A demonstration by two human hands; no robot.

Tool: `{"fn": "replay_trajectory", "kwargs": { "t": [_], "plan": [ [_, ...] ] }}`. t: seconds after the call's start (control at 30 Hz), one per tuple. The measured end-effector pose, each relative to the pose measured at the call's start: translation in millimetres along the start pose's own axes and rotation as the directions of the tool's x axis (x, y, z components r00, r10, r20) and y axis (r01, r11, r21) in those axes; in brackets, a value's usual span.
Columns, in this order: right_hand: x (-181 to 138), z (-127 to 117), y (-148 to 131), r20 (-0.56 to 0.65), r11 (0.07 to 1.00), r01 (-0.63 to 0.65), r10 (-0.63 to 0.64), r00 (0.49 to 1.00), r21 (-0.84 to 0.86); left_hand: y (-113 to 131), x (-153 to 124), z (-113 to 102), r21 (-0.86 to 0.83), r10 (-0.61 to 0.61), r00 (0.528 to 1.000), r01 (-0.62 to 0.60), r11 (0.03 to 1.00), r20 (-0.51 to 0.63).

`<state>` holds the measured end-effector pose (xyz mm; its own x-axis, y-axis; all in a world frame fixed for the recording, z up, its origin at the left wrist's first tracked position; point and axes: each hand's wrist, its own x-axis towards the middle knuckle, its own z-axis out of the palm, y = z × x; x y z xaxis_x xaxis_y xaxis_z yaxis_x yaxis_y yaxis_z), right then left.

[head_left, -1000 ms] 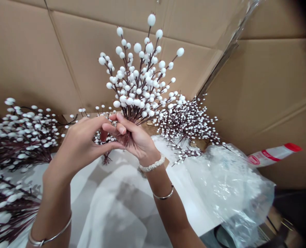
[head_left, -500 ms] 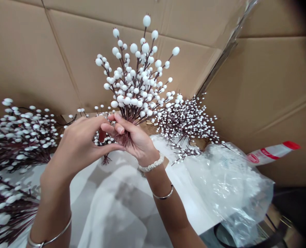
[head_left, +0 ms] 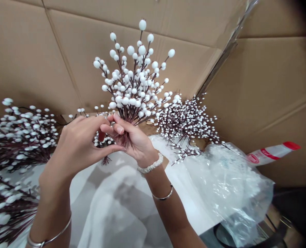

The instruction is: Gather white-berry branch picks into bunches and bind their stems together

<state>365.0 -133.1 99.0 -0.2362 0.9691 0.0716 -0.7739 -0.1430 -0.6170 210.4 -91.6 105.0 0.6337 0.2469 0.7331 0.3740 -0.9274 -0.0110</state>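
Observation:
A bunch of artificial berry stems point(head_left: 134, 82), with white berries on dark brown stalks, stands upright in front of the cardboard. My right hand point(head_left: 134, 139) is closed around its gathered lower stalks, fingers curled over them. From the left, my left hand point(head_left: 77, 144) curves against the same stalks. Its thumb reaches the stalk ends beside my right palm, while its index finger meets my right fingers. A gap shows between that thumb and index finger. The left fingertips are partly hidden behind my right hand.
More white-berry bunches point(head_left: 23, 134) lie at the left. A pile of small-berried sprigs point(head_left: 186, 120) rests behind to the right. A clear plastic bag point(head_left: 230, 186) and a white-and-red packet point(head_left: 269, 155) lie at the right. Cardboard point(head_left: 189, 20) walls the back; white sheeting point(head_left: 111, 213) covers the surface.
The top of the berry bunch has tipped slightly left and down. Both hands keep nearly the same place and hold.

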Motion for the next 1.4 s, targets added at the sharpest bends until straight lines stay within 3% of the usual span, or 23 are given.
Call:
{"fn": "replay_trajectory", "kwargs": {
  "t": [0.33, 0.7, 0.93, 1.1, 1.4],
  "plan": [
    [-0.3, -0.7, -1.3, -0.008, 0.999, 0.052, -0.052, 0.999, 0.009, 0.8, 1.6, 2.4, -0.021, 0.011, 1.0, -0.011, 1.0, -0.008],
    [-0.7, 4.4, -2.1, -0.023, 0.999, 0.029, -0.028, 0.999, 0.03, 1.4, 2.4, 6.1, -0.015, 0.012, 0.998, -0.013, 1.0, -0.057],
    [-3.0, 4.0, -1.0, -0.013, 0.999, 0.02, -0.02, 1.0, 0.026, 0.1, 1.3, -1.2, -0.175, -0.054, 0.998, 0.06, 0.983, 0.043],
    [-0.4, 1.9, 3.3, 0.068, 0.999, 0.04, -0.041, 0.997, 0.017, -0.2, 0.0, -0.3, -0.122, -0.07, 0.997, 0.071, 0.99, 0.011],
    [3.1, -2.5, 3.2, 0.062, 0.998, 0.067, -0.067, 0.996, 0.01, 3.5, 2.1, -0.3, -0.139, -0.106, 0.994, 0.108, 0.984, 0.024]
  ]
}}
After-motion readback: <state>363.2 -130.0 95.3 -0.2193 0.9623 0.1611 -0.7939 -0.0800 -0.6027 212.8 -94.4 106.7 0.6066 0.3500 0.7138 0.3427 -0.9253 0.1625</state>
